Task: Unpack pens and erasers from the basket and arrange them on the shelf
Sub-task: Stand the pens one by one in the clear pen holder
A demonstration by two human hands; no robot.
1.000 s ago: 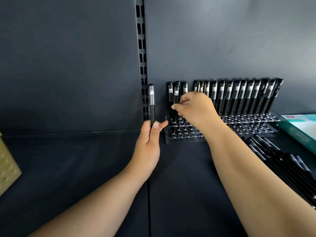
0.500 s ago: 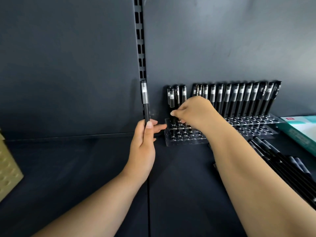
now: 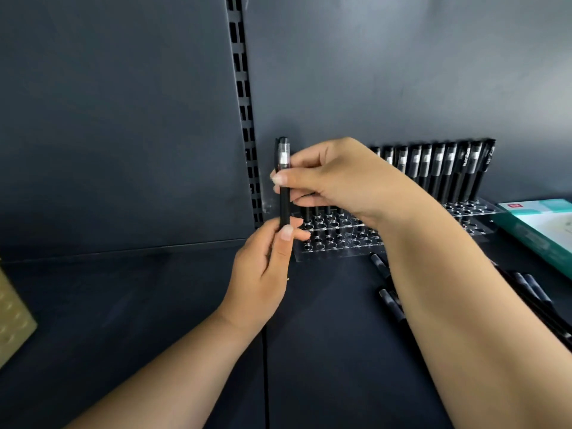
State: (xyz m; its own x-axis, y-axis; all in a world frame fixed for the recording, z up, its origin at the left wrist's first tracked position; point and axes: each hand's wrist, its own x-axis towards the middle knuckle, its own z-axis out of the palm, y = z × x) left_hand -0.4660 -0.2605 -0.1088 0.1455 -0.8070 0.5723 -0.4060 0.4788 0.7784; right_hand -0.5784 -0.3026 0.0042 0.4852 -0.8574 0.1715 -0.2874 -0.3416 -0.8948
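Observation:
A black pen (image 3: 283, 181) with a clear band near its cap stands upright in front of the shelf's back wall. My left hand (image 3: 263, 274) grips its lower end from below. My right hand (image 3: 334, 181) pinches the same pen around its middle, thumb in front. Behind them a clear acrylic pen rack (image 3: 337, 239) sits on the dark shelf (image 3: 154, 298), with a row of black pens (image 3: 442, 168) standing in its back holes. My right hand hides the rack's left pens.
Several loose black pens (image 3: 391, 301) lie on the shelf under and right of my right forearm. A white and teal box (image 3: 538, 227) lies at the far right. A tan perforated basket corner (image 3: 12, 317) shows at the left edge. A slotted upright (image 3: 244, 113) runs up the back wall.
My right hand left the rack and moved left onto the pen held by my left hand. The left hand brought that pen slightly right and closer.

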